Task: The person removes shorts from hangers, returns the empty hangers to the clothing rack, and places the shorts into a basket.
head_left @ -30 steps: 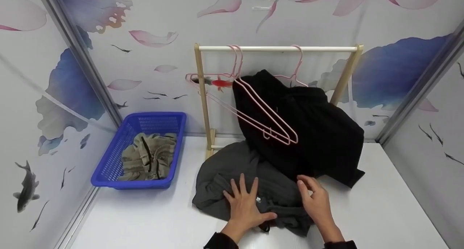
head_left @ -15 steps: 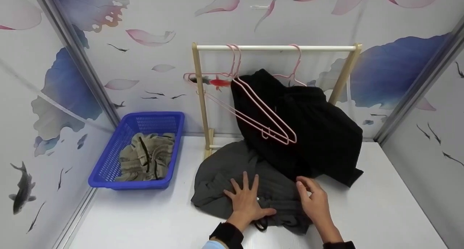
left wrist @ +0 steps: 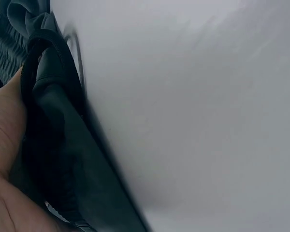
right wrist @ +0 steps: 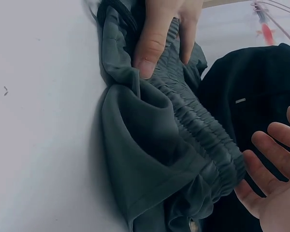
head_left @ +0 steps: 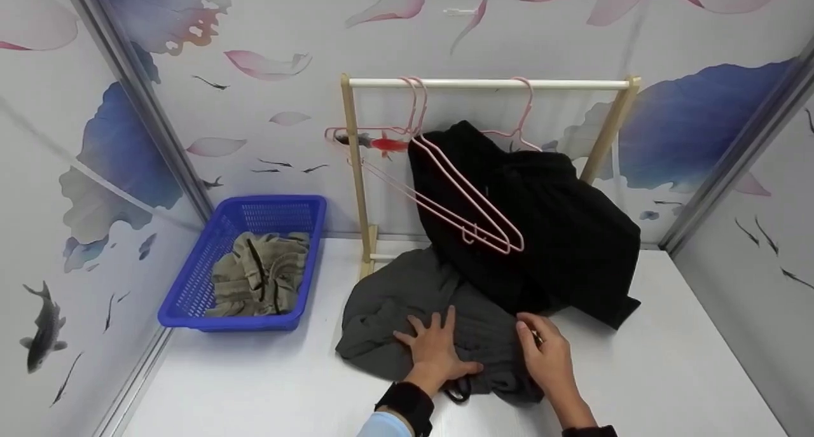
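Dark grey drawstring pants (head_left: 388, 303) lie bunched on the white table, with a gathered elastic waistband (right wrist: 203, 125) toward the right. My left hand (head_left: 435, 351) presses on them with its fingers spread; its thumb points right, near a black cord loop (head_left: 458, 395). In the right wrist view, that thumb rests beside the waistband. At the right end of the pants is my right hand (head_left: 547, 354), fingers loosely bent. Its fingers (right wrist: 261, 166) reach the waistband's edge without curling round it. Behind lies a black garment (head_left: 572, 233), partly overlapping the grey cloth.
A wooden-legged rack (head_left: 356, 182) with a white rail stands at the back. Pink hangers (head_left: 470, 198) hang on it, two in front of the black garment. To the left, a blue basket (head_left: 191, 291) holds khaki clothing (head_left: 257, 275). Printed wall panels enclose the table.
My left hand has shifted slightly right across the pants, covering a small white spot seen before. The near edge of the pants has drawn in a little. My right hand has barely moved.
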### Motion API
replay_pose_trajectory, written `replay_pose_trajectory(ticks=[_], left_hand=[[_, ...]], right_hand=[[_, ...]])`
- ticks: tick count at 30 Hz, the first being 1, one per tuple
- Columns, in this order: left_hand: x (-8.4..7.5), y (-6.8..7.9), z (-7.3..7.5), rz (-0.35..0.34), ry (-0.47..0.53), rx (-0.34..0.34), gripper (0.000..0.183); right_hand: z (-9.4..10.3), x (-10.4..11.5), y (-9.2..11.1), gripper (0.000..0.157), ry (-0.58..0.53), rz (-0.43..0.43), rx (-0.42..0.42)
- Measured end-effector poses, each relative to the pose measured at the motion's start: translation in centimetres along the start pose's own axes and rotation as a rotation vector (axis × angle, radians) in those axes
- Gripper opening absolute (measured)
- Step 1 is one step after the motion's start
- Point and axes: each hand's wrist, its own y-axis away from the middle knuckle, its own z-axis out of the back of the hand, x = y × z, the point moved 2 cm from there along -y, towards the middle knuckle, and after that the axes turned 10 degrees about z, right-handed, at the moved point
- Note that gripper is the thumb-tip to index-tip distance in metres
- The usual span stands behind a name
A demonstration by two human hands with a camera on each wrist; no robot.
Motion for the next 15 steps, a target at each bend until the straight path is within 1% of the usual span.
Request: replay_pose_trajectory(ticks=[3, 7, 11, 15], left_hand=[[0.0, -0.2, 0.2, 0.013, -0.006, -0.011, 0.123], [0.2, -0.4, 0.7, 0.029, -0.017, -0.016, 0.123], [0.8, -0.3, 1.2, 0.043, -0.013, 0.006, 0.124], [1.9, -0.2, 1.6, 0.073, 0.038, 0.041, 0.120]], right_hand=[[-0.1, 0.2, 0.0, 0.018, -0.005, 0.002, 0.014], [-0.3, 0.3, 0.0, 0.019, 0.014, 0.005, 0.023], [-0.6, 0.4, 0.0, 0.019, 0.019, 0.011, 0.018], [-0.9, 0.7, 0.1, 0.018, 0.010, 0.041, 0.013]])
